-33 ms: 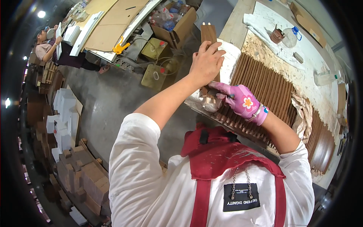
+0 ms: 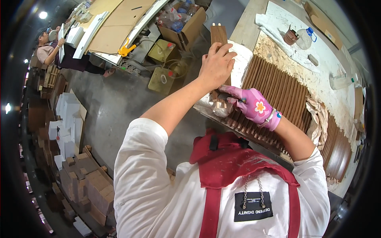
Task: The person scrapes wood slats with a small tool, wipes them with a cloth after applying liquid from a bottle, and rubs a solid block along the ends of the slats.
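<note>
A brown wooden slat [image 2: 218, 35] with two pale dowel pins at its far end lies lengthwise on a white padded support [image 2: 241, 55] at the table's left edge. Bare, my left hand [image 2: 216, 65] is wrapped over the slat's middle, fingers on its right side. My right hand [image 2: 254, 105], in a pink glove with a flower print, is at the slat's near end. Its index finger reaches onto the wood while the other fingers curl round something small and dark, too hidden to name. Beside it, several similar brown slats [image 2: 274, 83] lie in a row.
Crumpled brown paper [image 2: 317, 119] lies across the slat row. Further back are a brown pot [image 2: 291, 37], a clear jug [image 2: 305, 39] and a clear bottle [image 2: 341, 82]. Metal cans [image 2: 162, 51] and a cardboard box of bottles [image 2: 190, 29] stand left. Another person [image 2: 49, 49] handles a white panel.
</note>
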The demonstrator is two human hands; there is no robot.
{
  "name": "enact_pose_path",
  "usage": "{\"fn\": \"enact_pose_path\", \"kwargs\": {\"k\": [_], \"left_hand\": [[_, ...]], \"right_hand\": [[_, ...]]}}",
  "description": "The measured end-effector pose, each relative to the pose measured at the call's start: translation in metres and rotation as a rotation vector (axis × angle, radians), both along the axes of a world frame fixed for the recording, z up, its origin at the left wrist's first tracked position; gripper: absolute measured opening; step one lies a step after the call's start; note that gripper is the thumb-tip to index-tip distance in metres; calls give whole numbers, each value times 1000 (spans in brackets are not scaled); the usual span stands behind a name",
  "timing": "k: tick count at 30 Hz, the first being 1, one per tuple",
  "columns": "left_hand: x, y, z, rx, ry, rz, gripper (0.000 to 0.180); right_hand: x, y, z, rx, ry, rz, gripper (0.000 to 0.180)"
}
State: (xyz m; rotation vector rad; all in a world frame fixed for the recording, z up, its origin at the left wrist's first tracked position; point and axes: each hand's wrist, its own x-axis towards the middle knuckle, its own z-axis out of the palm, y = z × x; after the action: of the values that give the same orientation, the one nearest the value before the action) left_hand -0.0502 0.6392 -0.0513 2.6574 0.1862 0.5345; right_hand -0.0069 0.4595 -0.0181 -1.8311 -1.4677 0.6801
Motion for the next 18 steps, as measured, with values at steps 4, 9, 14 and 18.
{"fn": "enact_pose_path", "kwargs": {"k": [4,9,14,18], "left_hand": [[0,0,1,-14,-17,5,26],[0,0,2,-11,-16,2,26],[0,0,2,-3,-16,-1,27],[0,0,-1,32,-29,3,27]], "right_hand": [[3,3,-4,27,115,16,44],[0,4,-11,74,127,27,47],[5,5,-12,76,85,66,50],[1,4,-5,41,166,37,50]]}}
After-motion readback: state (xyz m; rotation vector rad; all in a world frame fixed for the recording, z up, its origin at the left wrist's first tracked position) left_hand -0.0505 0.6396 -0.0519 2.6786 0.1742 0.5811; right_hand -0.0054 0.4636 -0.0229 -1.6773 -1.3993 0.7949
